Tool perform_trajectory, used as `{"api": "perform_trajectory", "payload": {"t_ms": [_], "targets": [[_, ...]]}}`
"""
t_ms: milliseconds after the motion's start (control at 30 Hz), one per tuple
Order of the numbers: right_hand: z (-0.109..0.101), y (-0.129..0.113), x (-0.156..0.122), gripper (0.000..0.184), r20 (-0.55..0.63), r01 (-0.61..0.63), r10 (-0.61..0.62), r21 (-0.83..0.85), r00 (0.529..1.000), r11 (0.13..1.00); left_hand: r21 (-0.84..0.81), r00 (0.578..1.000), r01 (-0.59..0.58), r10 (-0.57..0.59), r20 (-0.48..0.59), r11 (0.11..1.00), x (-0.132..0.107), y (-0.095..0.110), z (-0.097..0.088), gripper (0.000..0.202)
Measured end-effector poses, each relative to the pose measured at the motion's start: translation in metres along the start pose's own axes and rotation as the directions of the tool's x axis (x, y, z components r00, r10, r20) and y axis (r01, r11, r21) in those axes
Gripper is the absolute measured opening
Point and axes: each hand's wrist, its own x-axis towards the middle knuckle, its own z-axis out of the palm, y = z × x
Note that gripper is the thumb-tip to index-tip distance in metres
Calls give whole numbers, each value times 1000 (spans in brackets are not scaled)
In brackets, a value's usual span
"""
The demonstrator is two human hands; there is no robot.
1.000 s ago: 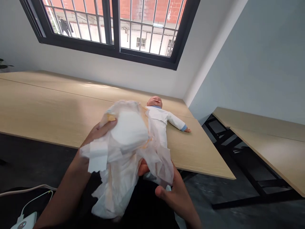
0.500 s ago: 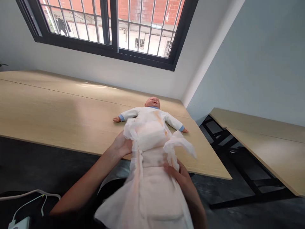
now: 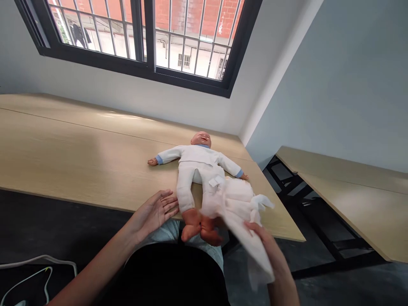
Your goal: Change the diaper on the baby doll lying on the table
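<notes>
A baby doll (image 3: 201, 155) in a white outfit with blue cuffs lies face up on the wooden table (image 3: 79, 157), its bare feet past the front edge. To its right, an unfolded white diaper (image 3: 240, 197) hangs from my right hand (image 3: 263, 242), which grips its near side; one end is blurred by motion. Part of the diaper covers the doll's leg on that side. Beside the doll's other leg, my left hand (image 3: 156, 212) is open, palm up and fingers stretched, with nothing in it.
A second wooden table (image 3: 350, 191) with a black metal frame stands at the right. Behind the doll are a wall and a barred window (image 3: 146, 38). White cables (image 3: 41, 263) lie at the lower left.
The diaper has moved from in front of the doll to the right, uncovering its torso and legs. My left hand has let go of it; my right hand keeps hold.
</notes>
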Motion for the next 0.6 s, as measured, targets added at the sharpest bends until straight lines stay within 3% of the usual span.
{"api": "perform_trajectory", "payload": {"t_ms": [67,200,333,467,600], "targets": [[22,2,3,39,-8,-71,73,97,997,993,-9,1000,7,-7,-7,1000,5,-5,4,10],[44,5,5,43,-32,-45,50,125,998,991,-4,1000,9,-9,15,1000,12,-13,10,11],[45,4,2,44,-14,-93,96,141,995,986,-30,987,77,-72,143,997,13,-23,20,16],[43,2,0,44,-17,-70,75,217,997,974,-81,992,83,-75,98,993,11,-33,30,22],[42,2,0,50,-1,-83,86,248,996,965,-133,963,125,-88,253,983,14,-39,35,44]]}}
